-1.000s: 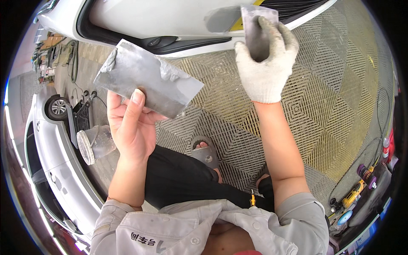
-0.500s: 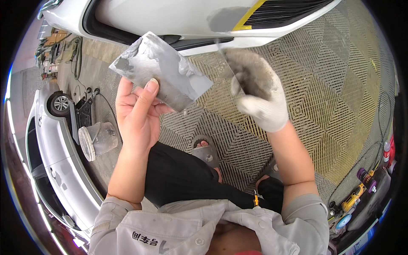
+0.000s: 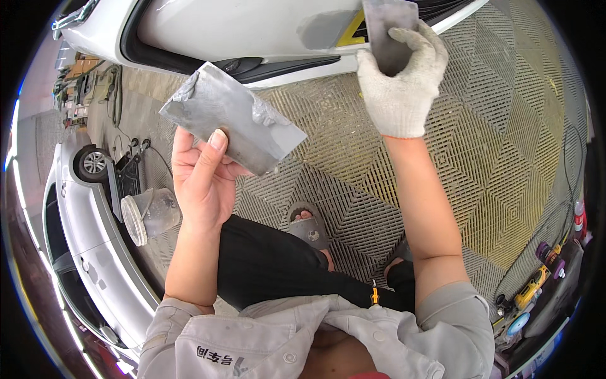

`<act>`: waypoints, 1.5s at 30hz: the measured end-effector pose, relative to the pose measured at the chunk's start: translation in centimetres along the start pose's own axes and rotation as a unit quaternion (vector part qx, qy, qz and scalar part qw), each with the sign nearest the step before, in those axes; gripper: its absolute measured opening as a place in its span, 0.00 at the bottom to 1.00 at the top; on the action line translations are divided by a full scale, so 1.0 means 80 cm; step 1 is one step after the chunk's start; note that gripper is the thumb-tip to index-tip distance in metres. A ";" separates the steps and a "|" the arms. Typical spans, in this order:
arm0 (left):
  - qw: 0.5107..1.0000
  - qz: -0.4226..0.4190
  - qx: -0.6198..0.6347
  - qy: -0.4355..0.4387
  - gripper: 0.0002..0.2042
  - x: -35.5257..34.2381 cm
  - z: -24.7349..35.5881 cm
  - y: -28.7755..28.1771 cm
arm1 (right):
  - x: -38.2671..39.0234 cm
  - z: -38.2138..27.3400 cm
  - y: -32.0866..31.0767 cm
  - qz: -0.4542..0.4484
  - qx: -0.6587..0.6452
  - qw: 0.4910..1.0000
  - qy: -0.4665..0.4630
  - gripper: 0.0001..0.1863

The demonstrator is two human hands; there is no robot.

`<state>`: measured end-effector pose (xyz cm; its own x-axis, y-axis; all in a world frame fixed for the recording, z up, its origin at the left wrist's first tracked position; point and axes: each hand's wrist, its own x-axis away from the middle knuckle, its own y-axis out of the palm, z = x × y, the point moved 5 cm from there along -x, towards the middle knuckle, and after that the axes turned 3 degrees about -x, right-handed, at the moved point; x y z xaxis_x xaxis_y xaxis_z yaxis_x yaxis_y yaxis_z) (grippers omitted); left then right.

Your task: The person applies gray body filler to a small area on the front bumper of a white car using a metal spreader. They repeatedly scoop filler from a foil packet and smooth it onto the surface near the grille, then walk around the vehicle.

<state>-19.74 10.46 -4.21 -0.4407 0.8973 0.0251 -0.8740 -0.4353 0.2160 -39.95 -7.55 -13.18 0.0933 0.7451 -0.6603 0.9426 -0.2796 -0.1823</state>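
Bare, my left hand (image 3: 205, 177) grips a flat rectangular plate (image 3: 237, 120) by its lower edge, thumb on top. Grey filler paste is smeared over the plate, thickest at its far corner and right side. My right hand (image 3: 404, 95) wears a white knitted glove and pinches a thin grey putty spreader (image 3: 388, 31). The spreader is held up in front of the yellow masking tape and dark grille of a white car bumper (image 3: 246, 25). A grey filler patch (image 3: 325, 30) shows on the bumper left of the tape. Whether the spreader touches the bumper I cannot tell.
The floor is plastic grating (image 3: 322, 139). A clear bucket (image 3: 151, 215) lies tipped on the left, near a floor jack and a silver car (image 3: 95, 246). At the lower right are power tools (image 3: 530, 287) and a cable. My sandalled feet stand below.
My right hand has moved up and away from me with the spreader, from beside the plate to the bumper grille. The left hand and plate have shifted slightly down.
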 end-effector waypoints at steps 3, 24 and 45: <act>1.000 -0.001 -0.003 0.000 0.17 -0.001 -0.001 -0.003 | 0.001 -0.005 0.014 0.015 -0.009 1.000 -0.012 0.30; 0.998 -0.070 -0.001 -0.001 0.20 -0.008 -0.002 -0.019 | 0.109 0.011 0.065 -0.130 0.041 0.979 0.153 0.25; 0.996 -0.092 0.001 -0.010 0.22 0.000 -0.002 -0.011 | -0.002 0.001 -0.016 -0.021 0.039 0.998 -0.047 0.19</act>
<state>-18.99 10.88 -4.57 -0.2694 0.9630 0.0042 -0.9389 -0.2637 0.2212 -41.20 -7.36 -12.92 0.0205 0.6981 -0.7157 0.9166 -0.2989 -0.2654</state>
